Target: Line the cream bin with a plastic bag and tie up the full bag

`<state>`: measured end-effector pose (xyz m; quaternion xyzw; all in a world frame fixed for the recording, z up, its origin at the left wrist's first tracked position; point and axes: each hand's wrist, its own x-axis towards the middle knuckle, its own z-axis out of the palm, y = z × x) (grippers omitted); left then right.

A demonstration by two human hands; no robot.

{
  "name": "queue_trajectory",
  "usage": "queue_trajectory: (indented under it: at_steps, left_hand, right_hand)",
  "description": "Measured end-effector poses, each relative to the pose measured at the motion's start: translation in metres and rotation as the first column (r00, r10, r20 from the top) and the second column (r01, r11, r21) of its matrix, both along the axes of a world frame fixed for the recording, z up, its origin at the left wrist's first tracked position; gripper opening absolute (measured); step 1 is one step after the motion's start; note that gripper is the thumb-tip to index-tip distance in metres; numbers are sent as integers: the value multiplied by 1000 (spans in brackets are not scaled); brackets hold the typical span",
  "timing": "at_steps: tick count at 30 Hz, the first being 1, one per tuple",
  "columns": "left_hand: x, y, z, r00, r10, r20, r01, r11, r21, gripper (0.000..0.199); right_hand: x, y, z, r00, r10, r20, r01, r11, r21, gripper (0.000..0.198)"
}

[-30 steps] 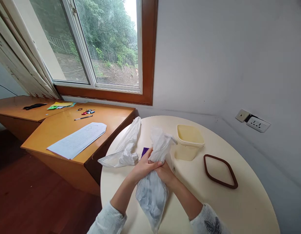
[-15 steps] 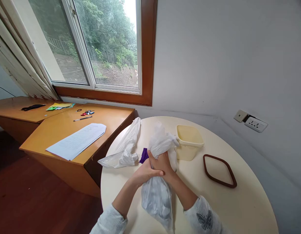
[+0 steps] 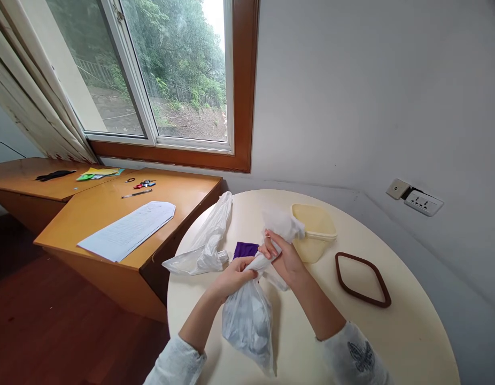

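Observation:
A white plastic bag (image 3: 249,318) with bulky contents hangs toward me over the round table, its neck drawn narrow between my hands. My left hand (image 3: 233,277) grips the neck just above the filled part, thumb on top. Farther up, my right hand (image 3: 283,258) has its fingers curled round the same neck, and the loose top of the bag fans out beyond it. What is inside the bag cannot be made out. Just behind my left hand lies a purple cloth-like piece (image 3: 245,249), partly covered.
Another white plastic bag (image 3: 207,248) lies crumpled at the table's left. A pale yellow plastic tub (image 3: 315,246) stands behind my right hand, and a brown rounded-square ring (image 3: 362,294) lies right of it. Papers (image 3: 129,230) and a pen (image 3: 137,193) are on the wooden desk.
My hands have moved apart along the bag's neck, the right one up and to the right. The filled part has swung slightly left, and more of the purple piece shows.

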<state>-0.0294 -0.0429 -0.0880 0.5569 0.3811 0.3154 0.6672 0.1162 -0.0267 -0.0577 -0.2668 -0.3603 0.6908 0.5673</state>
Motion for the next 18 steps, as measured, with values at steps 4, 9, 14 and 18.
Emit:
queue_trajectory:
  at_steps: [4,9,14,18]
  left_hand:
    - [-3,3,-6,999,-34,-19,34,999,-40,14]
    - [-5,2,-4,990,-140,32,141,990,-25,13]
    - [-1,1,-1,969,-204,138,196,978,64,15]
    - [0,1,-3,920,-225,322,235,972,7,38]
  right_hand:
    - [19,-9,10,999,-2,-50,5,998,55,23]
    - [41,-16,19,993,-71,-97,76,996,46,23]
    - [48,-14,17,993,-100,-66,103,994,41,24]
    - [49,-11,12,991,-114,-71,117,992,44,23]
